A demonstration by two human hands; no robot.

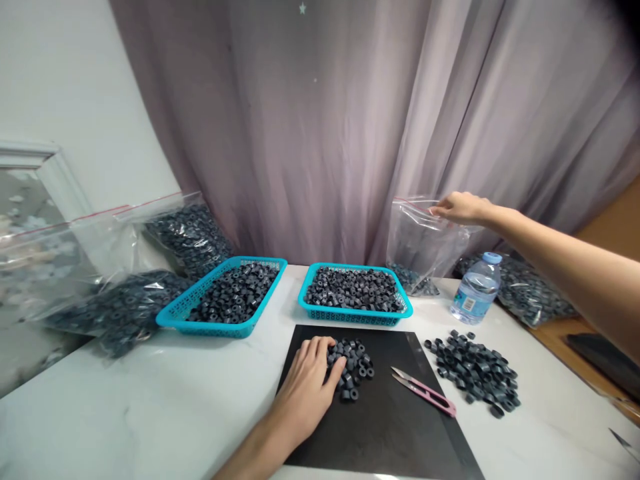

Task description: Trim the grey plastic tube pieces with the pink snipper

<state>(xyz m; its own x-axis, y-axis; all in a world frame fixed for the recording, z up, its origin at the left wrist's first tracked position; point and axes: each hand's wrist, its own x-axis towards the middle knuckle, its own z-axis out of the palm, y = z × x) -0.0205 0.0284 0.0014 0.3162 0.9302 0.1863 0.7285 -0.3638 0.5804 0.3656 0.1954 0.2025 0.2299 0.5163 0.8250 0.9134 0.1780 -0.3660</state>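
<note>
Nearest the viewer, a black mat (370, 433) lies on the white tabletop (125, 420), and the left hand (305, 387) reaches over it from below. This hand rests palm down along the left side of a pile of small dark rings (353, 363), its thumb parted from the fingers and touching the pile's near side; whether any ring is gripped beneath the fingers cannot be told. To the right of the pile, pink-handled snips (430, 397) lie aslant, blades toward the rings, and beyond the mat's right edge sits a loose heap of dark pieces (477, 373). Farther off stand two turquoise baskets filled with similar rings, the left basket (210, 328) turned obliquely and the right basket (345, 311) set just behind the mat; a water bottle (477, 293) stands well to their right. Between right basket and bottle, the clear bag (410, 233) stands with its long axis roughly upright, mouth uppermost, some pieces at its bottom. The right hand (464, 208) pinches its upper edge between thumb and fingers. The bag thus lies beyond and to the right of the pile, well apart from the left hand.
</note>
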